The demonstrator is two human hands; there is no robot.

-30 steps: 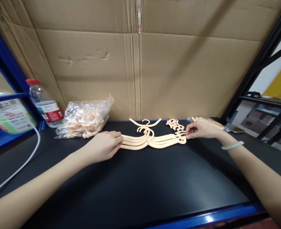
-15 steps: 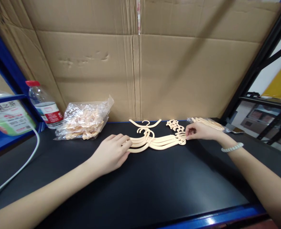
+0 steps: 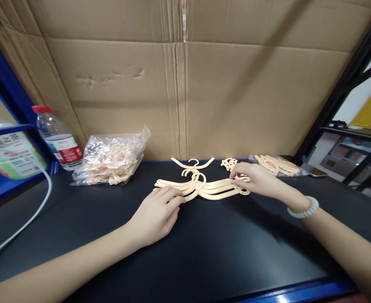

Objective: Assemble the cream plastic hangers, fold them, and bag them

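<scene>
Several cream-coloured clothes hangers [image 3: 215, 190] lie overlapped on the black table, their hooks bunched at the middle. My left hand [image 3: 158, 212] has its fingers curled over the left arm of the nearest hanger, thumb on the near side. At the other end of the stack, my right hand [image 3: 256, 179] pinches the right arm of a hanger with its fingertips; that hand partly covers the arm ends. Behind the stack a separate hanger [image 3: 193, 166] lies with its hook toward the stack's far side. A small heap of cream pieces [image 3: 228, 163] is just beyond my right fingers.
Clear plastic bags of cream parts [image 3: 112, 158] sit at the left, beside a red-capped bottle [image 3: 62, 141]. Another bag of cream parts [image 3: 280, 165] lies at the back right. A cardboard wall [image 3: 236, 97] closes the rear; a white cable [image 3: 37, 216] runs along the left.
My right hand has moved left and inward from the hanger ends onto the arms. My left hand has shifted slightly right and nearer, uncovering the stack's left ends.
</scene>
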